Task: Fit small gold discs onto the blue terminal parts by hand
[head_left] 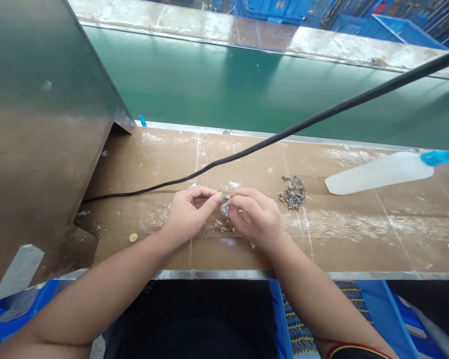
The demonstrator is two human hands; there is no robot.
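Observation:
Over the middle of the cardboard-covered bench, my left hand [189,212] and my right hand [256,217] meet fingertip to fingertip. Both are closed in a pinch around a tiny blue and metallic part [225,198]. A speck of yellow shows at my left thumb and forefinger; its shape is mostly hidden by the fingers. To the right of my right hand lies a loose pile of small brass-coloured and blue parts [294,192]. A round yellow disc [133,238] lies by itself left of my left forearm.
A black cable [247,151] slants across above my hands. On the right lies a white plastic bottle [381,172] with a blue cap. A metal housing [41,124] stands at left, a green belt [209,80] runs behind. Below the bench, a blue crate [381,309] sits beside rows of parts.

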